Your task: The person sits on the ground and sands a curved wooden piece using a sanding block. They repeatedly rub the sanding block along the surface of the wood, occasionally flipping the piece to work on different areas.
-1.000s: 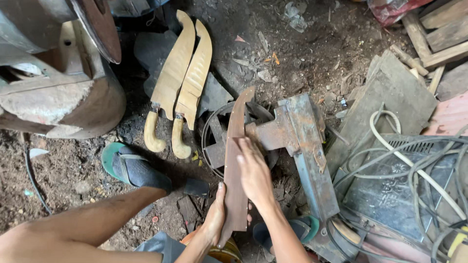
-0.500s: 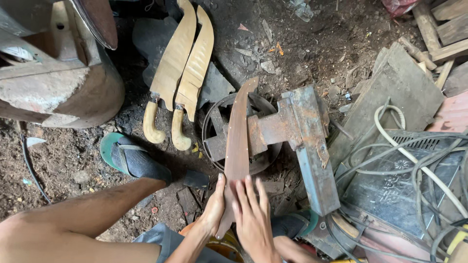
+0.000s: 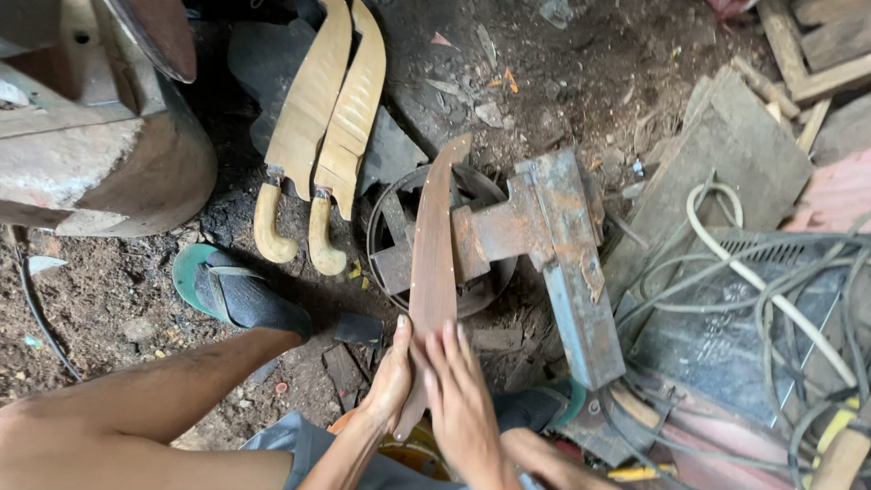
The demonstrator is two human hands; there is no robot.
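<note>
Both hands, left hand (image 3: 392, 377) and right hand (image 3: 461, 399), press side by side on the rusty blade (image 3: 433, 263) lying across the anvil (image 3: 544, 245); palms sliding along its edge could get cut

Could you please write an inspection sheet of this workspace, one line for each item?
Surface: dirt floor with debris.
Job's things: long rusty blade lying across a rusty metal block.
Clutter: two finished knives with pale handles, wooden stump, planks.
Hands: left hand and right hand both press the blade's near end.
Cables: tangled bundle at right.
Surroundings: sandalled foot.
</note>
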